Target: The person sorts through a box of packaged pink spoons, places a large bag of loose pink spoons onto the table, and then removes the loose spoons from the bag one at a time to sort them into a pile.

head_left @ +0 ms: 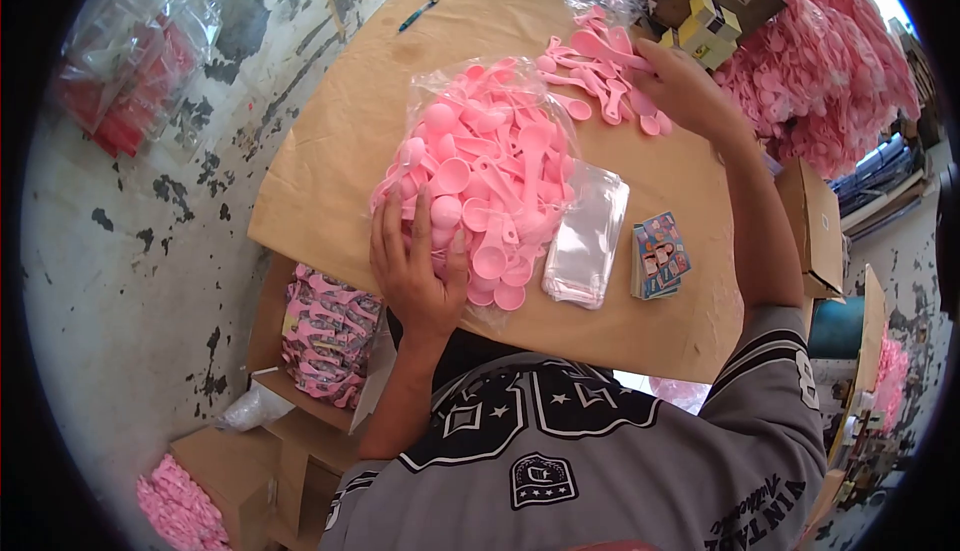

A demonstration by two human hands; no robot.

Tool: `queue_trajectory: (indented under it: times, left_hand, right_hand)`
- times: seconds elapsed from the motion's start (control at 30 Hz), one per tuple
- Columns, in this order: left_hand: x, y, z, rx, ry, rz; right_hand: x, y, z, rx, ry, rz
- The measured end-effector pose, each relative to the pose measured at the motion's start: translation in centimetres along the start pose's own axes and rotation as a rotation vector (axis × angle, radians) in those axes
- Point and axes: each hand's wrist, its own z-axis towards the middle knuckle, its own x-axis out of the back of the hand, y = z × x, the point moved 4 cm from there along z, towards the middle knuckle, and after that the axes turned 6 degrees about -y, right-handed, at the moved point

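A clear plastic bag (490, 166) stuffed with pink plastic spoons lies on a brown cardboard tabletop (330, 141). My left hand (415, 261) rests flat on the bag's near end, fingers spread. My right hand (685, 86) reaches to the far side and touches a loose pile of pink spoons (595, 66); its fingers curl around some of them. A stack of empty clear bags (585, 246) lies right of the full bag. Beside it sits a small stack of printed cards (658, 254).
A pen (418, 13) lies at the far edge. A big heap of pink spoons (830, 61) and boxes (705, 21) stand at the right. Packed bags (325, 331) fill a carton below the table. Red items in bags (135, 61) lie on the floor, left.
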Motion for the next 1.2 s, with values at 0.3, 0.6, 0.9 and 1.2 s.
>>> queue_trajectory:
  times: [0.3, 0.6, 0.9, 1.2]
  left_hand:
    - [0.1, 0.6, 0.2, -0.010, -0.017, 0.016]
    - [0.0, 0.3, 0.2, -0.010, -0.028, 0.014]
    - [-0.1, 0.6, 0.4, -0.030, -0.050, 0.013]
    - [-0.2, 0.6, 0.4, -0.023, -0.049, 0.009]
  right_hand:
    - [-3.8, -11.0, -1.2, 0.232, -0.279, 0.341]
    - [-6.0, -9.6, -1.3, 0.464, -0.462, 0.034]
    - [-3.0, -7.3, -0.7, 0.407, -0.536, 0.211]
    - [1.6, -1.0, -0.9, 0.027, -0.422, 0.410]
